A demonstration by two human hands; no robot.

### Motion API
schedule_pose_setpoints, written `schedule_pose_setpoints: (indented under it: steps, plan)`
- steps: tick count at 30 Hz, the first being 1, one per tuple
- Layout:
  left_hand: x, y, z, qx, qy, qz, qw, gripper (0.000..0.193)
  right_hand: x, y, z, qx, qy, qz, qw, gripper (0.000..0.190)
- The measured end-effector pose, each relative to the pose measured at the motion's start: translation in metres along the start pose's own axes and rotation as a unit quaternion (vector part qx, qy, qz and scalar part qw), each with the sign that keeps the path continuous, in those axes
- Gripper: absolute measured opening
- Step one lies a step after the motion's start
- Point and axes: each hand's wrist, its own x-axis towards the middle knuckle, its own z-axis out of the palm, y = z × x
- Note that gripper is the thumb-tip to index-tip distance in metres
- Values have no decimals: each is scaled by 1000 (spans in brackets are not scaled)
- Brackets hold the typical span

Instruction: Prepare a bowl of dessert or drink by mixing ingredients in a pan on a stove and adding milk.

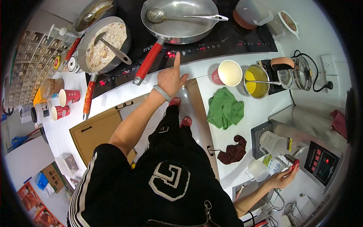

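Note:
My left hand (170, 81) holds nothing. Its index finger points out onto the control strip of the black induction cooktop (124, 85), beside glowing red digits, with the thumb spread. Just beyond the fingertip stands a wide steel pan (181, 28) with a red handle and a ladle (156, 15) lying in it. Far to the right, the fingers of my right hand (283, 178) are on the red tap lever (294, 165) of a steel water dispenser (322, 161). Under that tap a clear plastic jug (272, 142) sits over a black drip tray (256, 142).
At left, a pan (106, 46) holds a milky mixture and a spoon. A paper cup (229, 73), a pot of yellow liquid (256, 82) and a glass kettle (295, 72) line the right counter. Nearer lie green (225, 109) and brown (232, 151) cloths.

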Motion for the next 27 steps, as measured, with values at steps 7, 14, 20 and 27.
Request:
schedule_pose_setpoints:
  steps: [7, 14, 20, 27]
  plan:
    - [1, -7, 4, 27, 10, 23, 999, 88, 0, -2, 1, -24, -1, 4, 1000, 22]
    - [-10, 3, -6, -20, -11, -1, 1000, 91, 2, -4, 2, -17, 8, 8, 1000, 22]
    - [5, 1, 0, 47, 1, 12, 999, 91, 3, -6, 1, -14, -3, 15, 1000, 23]
    - [9, -4, 1, 35, -9, 5, 999, 91, -1, -1, 3, 7, 1, 20, 1000, 24]
